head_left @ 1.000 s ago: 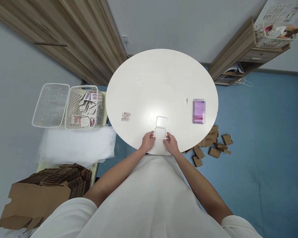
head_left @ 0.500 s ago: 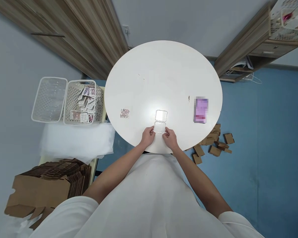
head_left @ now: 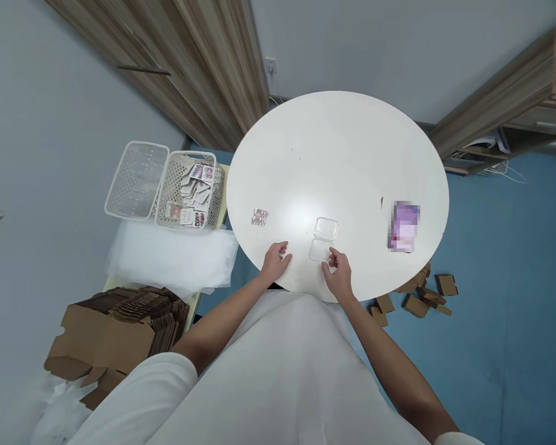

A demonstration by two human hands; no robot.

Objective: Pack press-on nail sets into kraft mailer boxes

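A small clear plastic case (head_left: 321, 250) lies unfolded on the white table (head_left: 338, 136), its lid half laid back away from me. My right hand (head_left: 338, 273) has the near right corner of the case between thumb and fingers. My left hand (head_left: 277, 262) is held apart from the case on its left, fingers spread, with nothing in it. Beyond that hand, to the left, a flat sheet with reddish rows (head_left: 260, 217), like press-on nails, rests on the table.
A pixelated purple pack (head_left: 404, 227) lies at the table's right. On the left stand an open white basket (head_left: 220, 185) of printed cards, white plastic sheets (head_left: 176, 253) and stacked flat cardboard boxes (head_left: 106, 343). Small brown boxes (head_left: 416, 305) lie on the floor at right.
My left hand has let go of the case and moved left, its fingers opening. The right hand stays at the case's right side. The whole view has shifted rightward.
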